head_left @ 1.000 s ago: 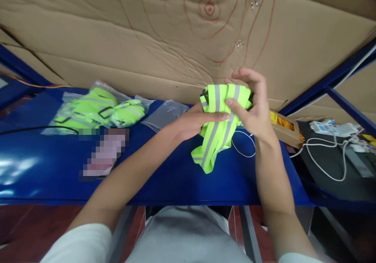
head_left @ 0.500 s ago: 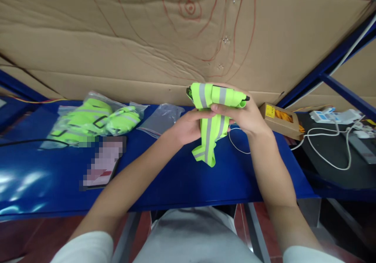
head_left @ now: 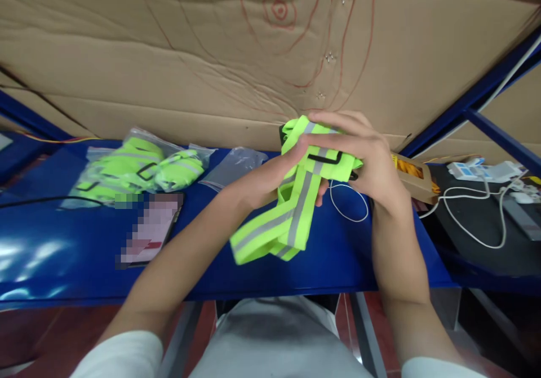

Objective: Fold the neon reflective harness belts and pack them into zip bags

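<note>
Here, desk: blue desk (head_left: 262, 265), cardboard wall (head_left: 169, 57) behind.
Bagged vests: two (head_left: 139, 167).
Hands: left hand (head_left: 270, 178) and right hand (head_left: 363, 161) both clasp one loose reflective vest (head_left: 291, 209).

Both forearms are bare from the short sleeves down to the wrists. The left hand (head_left: 270, 178) and the right hand (head_left: 372, 161) wear no gloves, rings or watch. White short sleeves show at the lower left (head_left: 122, 355) and lower right (head_left: 439, 368) corners of the frame. Between them, at the bottom centre, the front of a light grey-white shirt (head_left: 274, 338) fills the space, its fabric smooth with soft folds.
</note>
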### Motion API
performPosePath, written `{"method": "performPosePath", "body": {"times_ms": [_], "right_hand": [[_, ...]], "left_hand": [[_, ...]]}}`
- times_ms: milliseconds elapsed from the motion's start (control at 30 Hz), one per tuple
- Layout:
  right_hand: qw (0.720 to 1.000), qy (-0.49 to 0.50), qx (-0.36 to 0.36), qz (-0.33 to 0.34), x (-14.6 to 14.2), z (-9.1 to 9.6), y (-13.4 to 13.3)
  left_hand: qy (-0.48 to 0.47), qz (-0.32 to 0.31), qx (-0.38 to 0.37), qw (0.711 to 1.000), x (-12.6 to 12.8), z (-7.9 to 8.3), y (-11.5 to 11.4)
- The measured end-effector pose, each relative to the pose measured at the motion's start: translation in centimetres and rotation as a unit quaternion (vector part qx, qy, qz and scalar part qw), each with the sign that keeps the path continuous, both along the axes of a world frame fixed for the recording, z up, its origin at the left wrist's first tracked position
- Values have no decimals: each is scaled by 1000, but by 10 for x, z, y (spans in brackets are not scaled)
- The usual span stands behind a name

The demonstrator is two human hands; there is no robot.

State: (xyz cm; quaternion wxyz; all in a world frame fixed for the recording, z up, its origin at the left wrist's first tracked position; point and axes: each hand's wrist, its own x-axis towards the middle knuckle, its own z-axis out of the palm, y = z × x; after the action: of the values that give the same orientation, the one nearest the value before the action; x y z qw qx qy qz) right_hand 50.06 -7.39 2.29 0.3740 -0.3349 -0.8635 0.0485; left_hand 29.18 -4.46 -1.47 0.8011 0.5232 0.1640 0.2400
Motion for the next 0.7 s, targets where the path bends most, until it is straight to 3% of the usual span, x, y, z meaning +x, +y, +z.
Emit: {"method": "performPosePath", "body": {"times_ms": [133, 333, 433, 500, 567, 633, 700], "right_hand": [[998, -12, -31, -50, -10, 0, -5], [974, 85, -207, 23, 4, 12, -3], [981, 90, -171, -6, 10, 12, -1], [988, 98, -101, -66, 10, 10, -2], [982, 127, -93, -102, 8, 7, -4], [967, 165, -183, -70, 9, 4, -4], [929, 207, -306, 7, 13, 1, -2]], "left_hand": [[10, 14, 18, 1000, 1, -3, 8], [8, -120, -57, 991, 3, -7, 12], [-34, -136, -70, 988, 6, -8, 13], [-62, -99, -57, 991, 7, -9, 14], [-78, -58, -34, 995, 7, -8, 13], [-78, -44, -14, 996, 7, -7, 10], [-77, -49, -2, 996, 7, -4, 5]]}}
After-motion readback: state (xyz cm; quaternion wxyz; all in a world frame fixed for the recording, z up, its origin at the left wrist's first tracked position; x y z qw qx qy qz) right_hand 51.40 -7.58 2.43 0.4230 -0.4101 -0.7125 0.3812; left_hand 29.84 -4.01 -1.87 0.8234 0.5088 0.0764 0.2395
